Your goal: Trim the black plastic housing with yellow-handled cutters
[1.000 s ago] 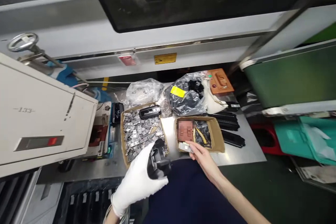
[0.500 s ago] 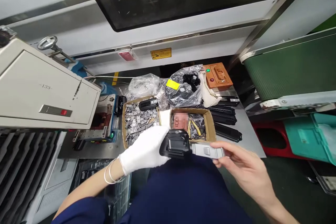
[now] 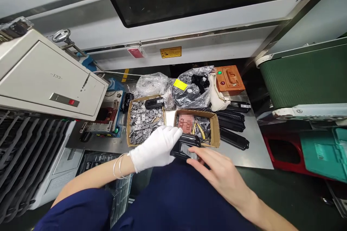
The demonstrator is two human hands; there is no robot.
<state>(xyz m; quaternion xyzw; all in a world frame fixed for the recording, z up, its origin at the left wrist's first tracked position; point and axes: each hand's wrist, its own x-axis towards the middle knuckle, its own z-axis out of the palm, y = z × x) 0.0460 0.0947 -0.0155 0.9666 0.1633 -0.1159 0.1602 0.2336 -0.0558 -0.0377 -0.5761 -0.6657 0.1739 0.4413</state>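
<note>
Right now my gloved left hand [image 3: 155, 148] grips the black housing [image 3: 185, 147] above my lap, my bare right hand [image 3: 221, 173] pressing fingertips onto it, and a skewed push could jam or drop it.

A cardboard box of small grey metal pieces [image 3: 143, 124] sits on the steel worktop [image 3: 252, 151]. A black part [image 3: 154, 103] lies across that box's far end. Just right of the box stands a second cardboard box [image 3: 215, 130] with yellow-handled cutters [image 3: 201, 130] inside. Behind the box are a clear plastic bag [image 3: 150, 85] and a bag of black parts with a yellow label [image 3: 189, 90]. An orange case [image 3: 229, 79] lies farther right. Left of the box stands a beige machine cabinet [image 3: 48, 79].
</note>
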